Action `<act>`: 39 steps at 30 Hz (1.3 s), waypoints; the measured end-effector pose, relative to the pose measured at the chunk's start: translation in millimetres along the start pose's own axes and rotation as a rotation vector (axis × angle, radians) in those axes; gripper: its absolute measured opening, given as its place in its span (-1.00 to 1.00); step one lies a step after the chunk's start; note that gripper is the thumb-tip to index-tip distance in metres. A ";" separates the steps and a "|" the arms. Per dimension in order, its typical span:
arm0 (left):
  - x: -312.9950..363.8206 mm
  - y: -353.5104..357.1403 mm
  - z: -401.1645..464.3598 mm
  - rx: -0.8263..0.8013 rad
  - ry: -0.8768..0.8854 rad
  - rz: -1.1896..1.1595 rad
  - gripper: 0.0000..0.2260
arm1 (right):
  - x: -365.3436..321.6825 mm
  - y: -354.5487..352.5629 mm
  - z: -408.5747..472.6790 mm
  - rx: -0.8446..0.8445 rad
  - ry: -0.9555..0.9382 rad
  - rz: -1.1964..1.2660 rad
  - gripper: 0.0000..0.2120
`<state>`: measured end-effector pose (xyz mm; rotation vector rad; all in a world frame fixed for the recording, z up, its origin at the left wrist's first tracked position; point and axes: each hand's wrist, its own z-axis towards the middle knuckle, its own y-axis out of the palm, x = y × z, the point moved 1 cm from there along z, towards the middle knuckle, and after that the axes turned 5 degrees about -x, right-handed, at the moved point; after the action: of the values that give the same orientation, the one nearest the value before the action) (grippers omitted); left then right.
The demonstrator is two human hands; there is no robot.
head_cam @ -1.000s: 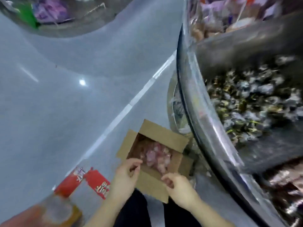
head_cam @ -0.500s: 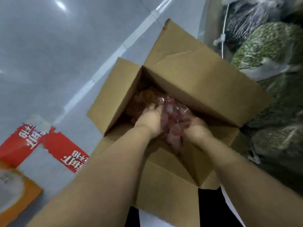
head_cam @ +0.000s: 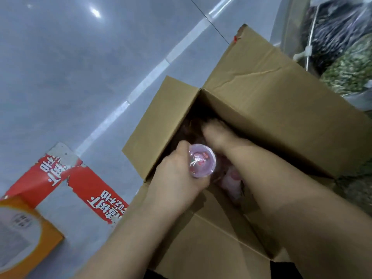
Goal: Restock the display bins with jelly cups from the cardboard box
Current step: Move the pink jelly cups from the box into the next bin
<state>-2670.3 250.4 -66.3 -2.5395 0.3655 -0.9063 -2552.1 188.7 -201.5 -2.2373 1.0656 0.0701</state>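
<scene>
An open brown cardboard box (head_cam: 267,101) stands on the floor below me, flaps spread. My left hand (head_cam: 177,178) is shut on a pink jelly cup (head_cam: 202,160), its sealed lid facing up, just above the box's left side. My right hand (head_cam: 217,135) reaches deep into the box, fingers down among dark, shadowed jelly cups; whether it grips any is hidden. More pink jelly cups (head_cam: 231,182) show under my right forearm.
Grey tiled floor (head_cam: 80,67) lies to the left. A torn red sticker (head_cam: 66,178) is on the floor and an orange box (head_cam: 26,236) sits at lower left. Clear bags of green and dark goods (head_cam: 348,63) are stacked at upper right.
My view dropped from the display bins close to the box. Both hands went into the jelly cups; now the left has lifted out one cup while the right reaches deeper.
</scene>
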 end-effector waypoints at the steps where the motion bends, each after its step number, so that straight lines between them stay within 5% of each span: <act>1: 0.0 1.3 -4.9 0.017 0.012 -0.025 -0.71 | -3.2 -0.1 6.9 -0.009 0.008 -0.084 -0.62; 5: 2.6 4.5 -11.6 0.017 0.009 -0.147 -0.69 | -5.3 -1.9 -1.1 0.071 -0.052 -0.208 -0.71; 11: 16.9 -13.9 -37.5 -0.020 -0.117 -0.352 -0.70 | 7.4 12.8 -57.4 0.006 0.201 0.356 -0.50; 14: 15.0 -16.4 -49.6 -0.046 -0.075 -0.286 -0.70 | 15.0 27.4 -59.2 0.007 0.173 0.156 -0.53; 17: 5.0 -14.7 -51.0 0.002 -0.036 -0.239 -0.70 | 9.3 40.7 -45.3 0.183 0.049 -0.210 -0.66; 20: -5.3 -9.7 -50.6 0.074 -0.039 -0.238 -0.69 | -4.6 42.4 -35.8 0.293 0.026 -0.271 -0.70; 23: -9.1 -6.9 -54.3 0.097 -0.036 -0.248 -0.69 | -2.3 45.6 -33.3 0.339 0.044 -0.079 -0.67; 29: 11.0 -11.0 -74.3 0.178 0.014 -0.433 -0.66 | -24.5 13.8 -129.6 0.582 0.239 1.054 -0.60; 35: 94.1 -65.8 -156.3 0.090 0.190 -0.543 -0.65 | -67.1 -78.5 -309.8 0.668 0.247 1.140 -0.41; 39: 182.5 -124.6 -226.2 0.019 0.348 -0.582 -0.65 | -104.3 -158.2 -449.3 0.822 0.263 1.117 -0.46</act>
<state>-2666.8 224.4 248.9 -2.4997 -0.3095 -1.5572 -2607.6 72.6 268.8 -0.7750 1.9210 -0.1679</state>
